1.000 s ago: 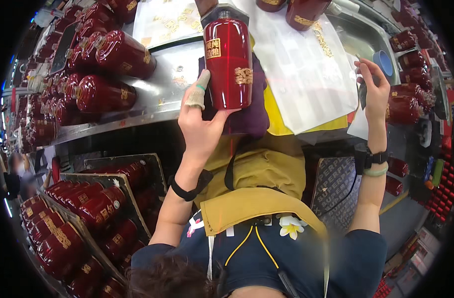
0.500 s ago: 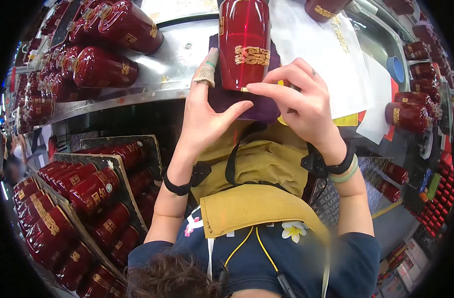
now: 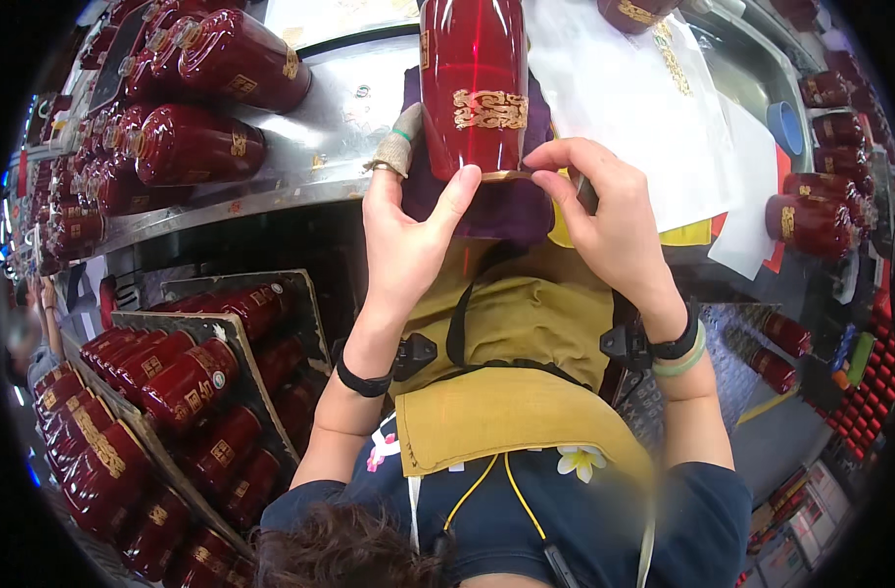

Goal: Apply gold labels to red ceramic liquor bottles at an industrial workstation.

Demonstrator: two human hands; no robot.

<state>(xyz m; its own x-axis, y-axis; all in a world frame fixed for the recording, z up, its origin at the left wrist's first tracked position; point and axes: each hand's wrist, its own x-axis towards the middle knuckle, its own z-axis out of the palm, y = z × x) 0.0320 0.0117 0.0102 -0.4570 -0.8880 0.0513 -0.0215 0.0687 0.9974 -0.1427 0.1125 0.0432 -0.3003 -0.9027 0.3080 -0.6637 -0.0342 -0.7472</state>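
A glossy dark red bottle [image 3: 475,69] with a raised gold pattern lies on a folded purple cloth [image 3: 506,216], its base toward me. My left hand [image 3: 408,216] grips it, thumb on the base edge and fingers, at least one in a fabric finger cover [image 3: 393,152], along the left side. A thin gold strip [image 3: 503,176] follows the right part of the base edge. My right hand [image 3: 609,211] pinches at the strip's right end, thumb and index finger close together; its other fingers are curled and partly hidden.
Several red bottles [image 3: 202,145] lie on the metal table [image 3: 335,108] at left. Racks of bottles [image 3: 188,382] stand below. White sheets [image 3: 653,147] cover the right side, near a blue ring-shaped item [image 3: 784,127] and more bottles [image 3: 810,223].
My left thumb has moved up onto the bottle's base. My right fingers have shifted right along the base edge, where more of the gold strip now shows.
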